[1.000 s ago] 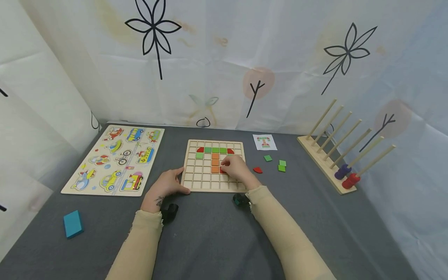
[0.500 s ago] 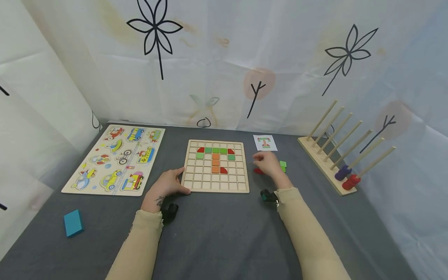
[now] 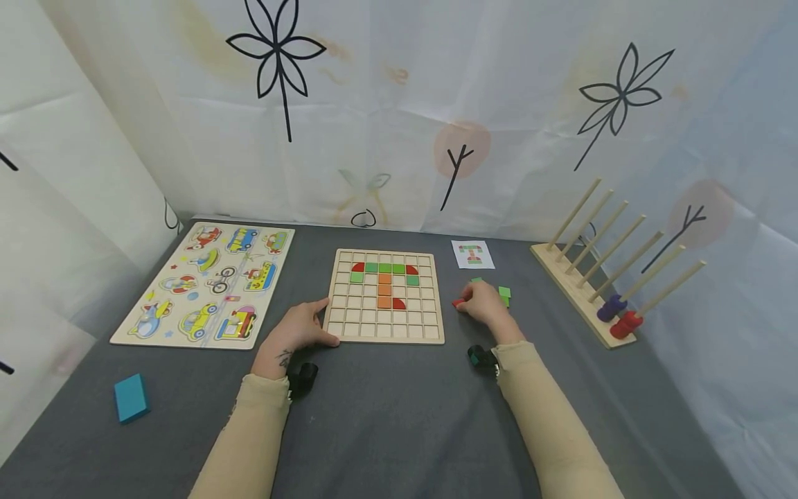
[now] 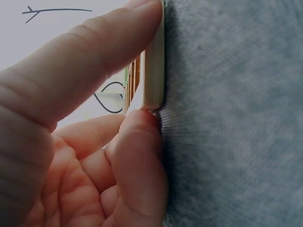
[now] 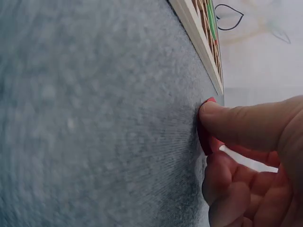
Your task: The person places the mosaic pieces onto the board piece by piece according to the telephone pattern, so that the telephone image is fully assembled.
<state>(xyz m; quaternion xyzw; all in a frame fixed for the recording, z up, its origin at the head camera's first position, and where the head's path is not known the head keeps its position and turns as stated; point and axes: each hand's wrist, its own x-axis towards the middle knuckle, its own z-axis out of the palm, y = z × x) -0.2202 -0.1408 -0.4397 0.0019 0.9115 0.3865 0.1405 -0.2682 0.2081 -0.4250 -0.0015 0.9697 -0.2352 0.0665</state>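
My left hand [image 3: 298, 326] grips the near left corner of a wooden grid board [image 3: 357, 320]; in the left wrist view, thumb and fingers meet the board's edge [image 4: 154, 80]. Set in the grid, red, green and orange pieces form a T-like pattern, with a red quarter-circle piece [image 3: 398, 303] beside the lowest orange square [image 3: 384, 303]. Right of the board, my right hand [image 3: 488, 305] pinches another red quarter-circle piece [image 5: 204, 139] at the tabletop. Green square tiles [image 3: 504, 292] lie just beyond that hand, one of them partly hidden behind it.
A small pattern card [image 3: 472, 254] lies behind the loose tiles. On the left are a vehicle puzzle board [image 3: 181, 308] and a blue block [image 3: 131, 398]. A wooden peg stand [image 3: 570, 287] with purple and red beads stands at the right.
My right hand has left the board, where a red quarter-circle piece now shows, and moved right to another red piece, which it now pinches. My left hand has stayed at the board's corner.
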